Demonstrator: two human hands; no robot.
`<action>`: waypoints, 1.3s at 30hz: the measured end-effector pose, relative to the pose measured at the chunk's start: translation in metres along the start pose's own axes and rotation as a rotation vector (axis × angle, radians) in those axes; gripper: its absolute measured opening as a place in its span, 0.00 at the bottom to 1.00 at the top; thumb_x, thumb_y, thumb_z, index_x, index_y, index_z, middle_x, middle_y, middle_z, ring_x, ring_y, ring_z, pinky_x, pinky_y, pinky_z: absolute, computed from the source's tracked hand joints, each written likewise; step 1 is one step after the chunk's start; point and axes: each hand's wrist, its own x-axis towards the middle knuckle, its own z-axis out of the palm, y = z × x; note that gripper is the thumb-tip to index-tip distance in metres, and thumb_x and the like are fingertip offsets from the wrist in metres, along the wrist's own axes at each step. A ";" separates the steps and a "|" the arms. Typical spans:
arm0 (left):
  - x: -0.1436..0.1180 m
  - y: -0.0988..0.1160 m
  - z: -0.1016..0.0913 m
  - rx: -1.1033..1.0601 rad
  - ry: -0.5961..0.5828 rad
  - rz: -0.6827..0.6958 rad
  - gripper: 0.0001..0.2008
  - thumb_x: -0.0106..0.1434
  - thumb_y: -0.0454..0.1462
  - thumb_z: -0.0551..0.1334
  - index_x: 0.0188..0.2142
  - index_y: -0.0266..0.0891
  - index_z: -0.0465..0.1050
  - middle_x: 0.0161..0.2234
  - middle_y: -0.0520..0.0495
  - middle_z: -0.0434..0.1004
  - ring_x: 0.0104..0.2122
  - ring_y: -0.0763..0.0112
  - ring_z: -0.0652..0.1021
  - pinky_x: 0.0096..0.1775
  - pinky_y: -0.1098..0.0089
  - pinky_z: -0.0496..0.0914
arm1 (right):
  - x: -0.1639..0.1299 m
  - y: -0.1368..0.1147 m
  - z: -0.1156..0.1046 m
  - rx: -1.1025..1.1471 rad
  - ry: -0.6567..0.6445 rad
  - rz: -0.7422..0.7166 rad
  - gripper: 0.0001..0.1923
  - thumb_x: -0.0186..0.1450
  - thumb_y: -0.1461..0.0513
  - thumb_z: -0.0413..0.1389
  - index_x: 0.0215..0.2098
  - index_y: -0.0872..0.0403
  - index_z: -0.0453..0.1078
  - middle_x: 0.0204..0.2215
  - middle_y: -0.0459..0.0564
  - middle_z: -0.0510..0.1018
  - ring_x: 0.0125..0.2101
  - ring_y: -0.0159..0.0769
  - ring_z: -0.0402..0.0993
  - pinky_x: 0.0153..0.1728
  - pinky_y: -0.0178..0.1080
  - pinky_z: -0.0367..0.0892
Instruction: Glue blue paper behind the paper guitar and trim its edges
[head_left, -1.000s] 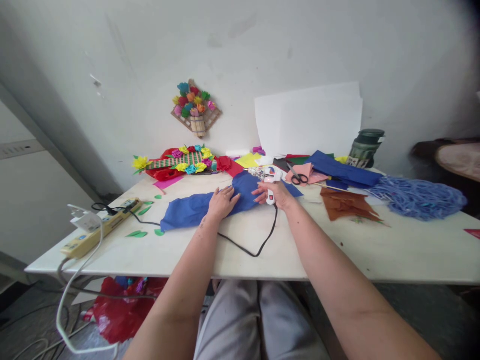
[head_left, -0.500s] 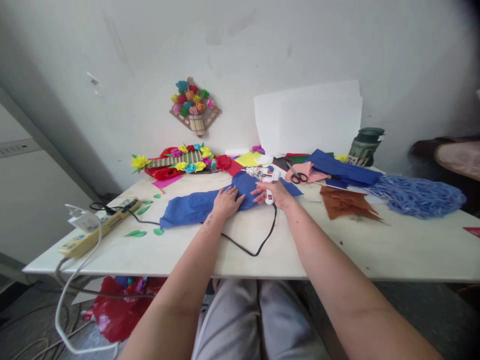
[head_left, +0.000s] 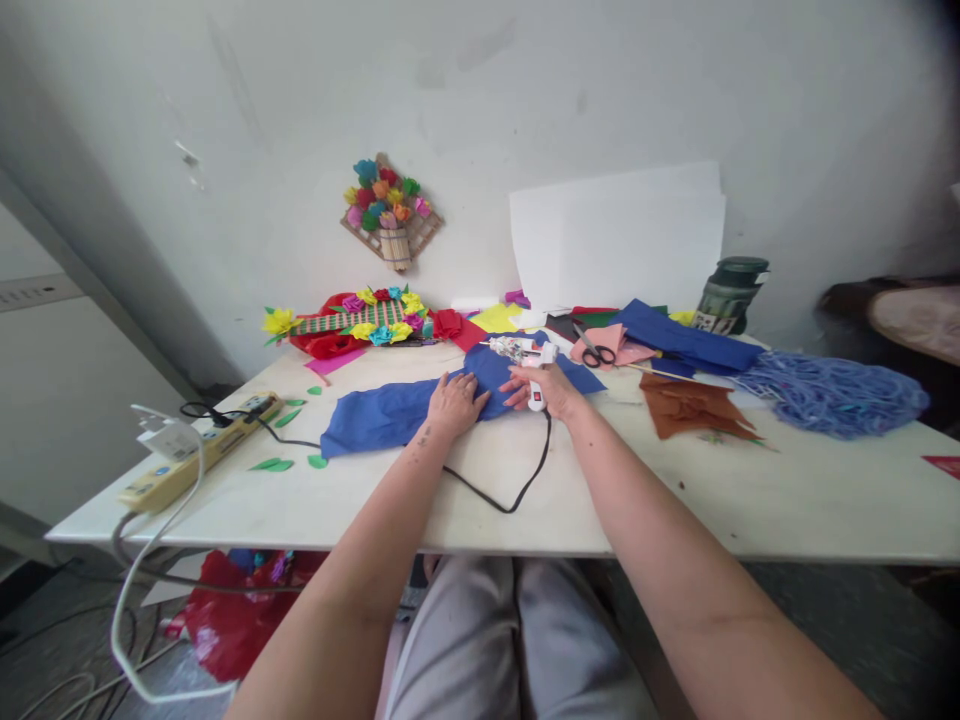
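A long piece of blue crepe paper (head_left: 382, 412) lies across the table in front of me. My left hand (head_left: 454, 402) rests flat on it with the fingers stretched out, pressing near its middle. In my right hand (head_left: 551, 388) is a white hot glue gun (head_left: 536, 360), held over the right part of the blue sheet with its nozzle pointing left. A black cord (head_left: 536, 470) runs from the gun's handle, loops on the table and passes under my left forearm. Several green paper leaves (head_left: 281, 465) lie left of the sheet.
At the left stands a yellow power strip (head_left: 202, 455) with a white charger (head_left: 169, 437). Behind lie a flower-covered craft (head_left: 349, 322) and coloured papers. To the right are scissors (head_left: 596, 353), brown paper (head_left: 694, 405), blue yarn (head_left: 840, 393) and a dark green bottle (head_left: 731, 295).
The glue gun and my right hand have shifted very slightly left. My left hand stays on the blue sheet, almost unmoved.
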 end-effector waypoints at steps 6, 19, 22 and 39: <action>0.002 0.000 -0.005 0.076 0.032 0.061 0.24 0.66 0.49 0.46 0.47 0.37 0.71 0.50 0.42 0.72 0.54 0.59 0.66 0.60 0.55 0.47 | 0.001 0.002 -0.001 0.013 -0.011 -0.012 0.08 0.58 0.61 0.57 0.32 0.59 0.67 0.24 0.55 0.80 0.17 0.37 0.75 0.14 0.33 0.68; 0.001 -0.014 0.007 -0.342 -0.022 -0.158 0.24 0.67 0.45 0.44 0.61 0.41 0.53 0.57 0.44 0.65 0.58 0.67 0.64 0.59 0.60 0.53 | 0.000 0.000 0.000 0.034 -0.019 -0.017 0.06 0.60 0.62 0.56 0.32 0.59 0.66 0.24 0.55 0.79 0.17 0.37 0.75 0.14 0.33 0.67; 0.001 -0.022 0.011 -0.576 0.048 -0.255 0.31 0.67 0.42 0.45 0.65 0.39 0.32 0.60 0.42 0.59 0.57 0.71 0.65 0.55 0.67 0.61 | 0.000 0.001 0.000 0.035 -0.021 -0.016 0.06 0.60 0.62 0.56 0.32 0.59 0.66 0.23 0.54 0.79 0.17 0.38 0.75 0.14 0.34 0.67; -0.002 -0.013 -0.003 -0.105 0.242 -0.199 0.12 0.62 0.40 0.53 0.35 0.45 0.76 0.40 0.47 0.78 0.47 0.62 0.70 0.58 0.56 0.54 | 0.000 0.000 0.003 0.021 0.015 -0.022 0.08 0.59 0.61 0.57 0.32 0.59 0.67 0.23 0.54 0.79 0.17 0.36 0.75 0.14 0.33 0.67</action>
